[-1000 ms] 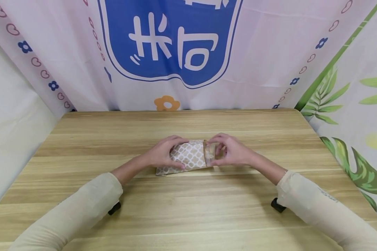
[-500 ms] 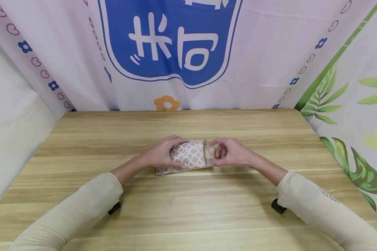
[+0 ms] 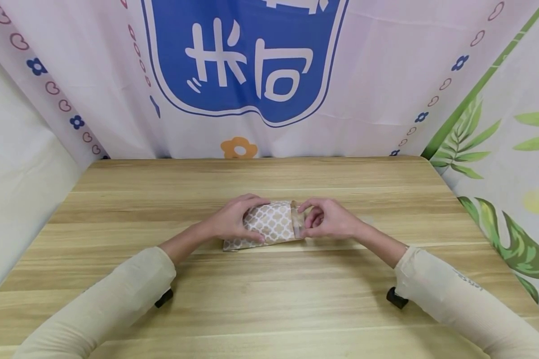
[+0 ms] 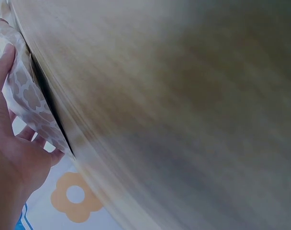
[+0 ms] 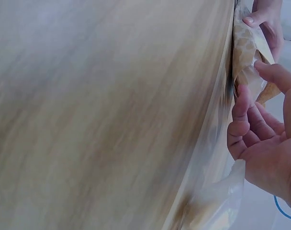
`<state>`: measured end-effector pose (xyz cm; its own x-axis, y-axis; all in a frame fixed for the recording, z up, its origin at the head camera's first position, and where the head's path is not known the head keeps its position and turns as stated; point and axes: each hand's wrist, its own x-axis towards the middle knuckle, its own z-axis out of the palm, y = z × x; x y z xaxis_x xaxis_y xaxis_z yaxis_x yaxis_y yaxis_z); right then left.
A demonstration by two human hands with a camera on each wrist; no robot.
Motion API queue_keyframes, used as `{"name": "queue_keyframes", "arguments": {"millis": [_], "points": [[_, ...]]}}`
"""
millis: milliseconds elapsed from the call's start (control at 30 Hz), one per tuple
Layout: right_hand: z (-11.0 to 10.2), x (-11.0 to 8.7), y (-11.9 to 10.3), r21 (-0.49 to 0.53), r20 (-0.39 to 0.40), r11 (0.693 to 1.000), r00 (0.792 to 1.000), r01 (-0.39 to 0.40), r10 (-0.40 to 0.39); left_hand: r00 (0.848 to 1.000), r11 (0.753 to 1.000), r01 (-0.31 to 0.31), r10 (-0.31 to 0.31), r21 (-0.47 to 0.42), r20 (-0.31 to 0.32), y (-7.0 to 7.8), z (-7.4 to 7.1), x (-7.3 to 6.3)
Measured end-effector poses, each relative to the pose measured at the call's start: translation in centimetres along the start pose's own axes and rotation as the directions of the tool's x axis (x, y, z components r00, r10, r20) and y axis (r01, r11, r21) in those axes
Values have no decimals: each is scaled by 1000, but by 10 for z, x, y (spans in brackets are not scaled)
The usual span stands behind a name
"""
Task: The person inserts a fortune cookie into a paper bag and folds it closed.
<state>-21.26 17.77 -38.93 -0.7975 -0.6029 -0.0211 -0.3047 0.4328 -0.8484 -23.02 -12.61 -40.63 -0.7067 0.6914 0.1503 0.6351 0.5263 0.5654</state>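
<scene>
A brown paper bag (image 3: 271, 220) with a white lattice pattern lies on the wooden table, its mouth facing right. My left hand (image 3: 233, 219) spans the bag's closed part and grips it, thumb on the near side and fingers on the far side. From the mouth a short end of a clear plastic packet (image 3: 298, 223) sticks out. My right hand (image 3: 330, 218) pinches that end between thumb and forefinger, other fingers curled in. In the right wrist view, fingertips touch the clear packet (image 5: 251, 79) right at the bag's opening. The packet's remainder is hidden inside the bag.
The wooden table (image 3: 251, 299) reaches back to a printed curtain (image 3: 368, 75). Low in the right wrist view hangs a translucent plastic film (image 5: 219, 201). Dark straps (image 3: 396, 297) show under both sleeves.
My right fingers have shifted slightly along the packet, and a little less of it shows outside the bag. The left hand and the bag have stayed in place.
</scene>
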Motion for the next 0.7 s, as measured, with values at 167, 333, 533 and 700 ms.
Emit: {"name": "queue_keyframes", "arguments": {"millis": [167, 333, 533, 700], "points": [[4, 2, -3, 6, -3, 1000, 1000, -6, 6, 1000, 1000, -2, 2, 1, -2, 0, 0, 0], [6, 4, -3, 19, -3, 1000, 1000, -3, 4, 1000, 1000, -3, 3, 12, -5, -2, 1, 0], [7, 4, -3, 49, -12, 998, 999, -46, 47, 1000, 1000, -17, 17, 13, -8, -2, 1, 0], [7, 6, -4, 79, -25, 994, 996, -79, 81, 1000, 1000, -2, 2, 5, -5, -1, 0, 0]]}}
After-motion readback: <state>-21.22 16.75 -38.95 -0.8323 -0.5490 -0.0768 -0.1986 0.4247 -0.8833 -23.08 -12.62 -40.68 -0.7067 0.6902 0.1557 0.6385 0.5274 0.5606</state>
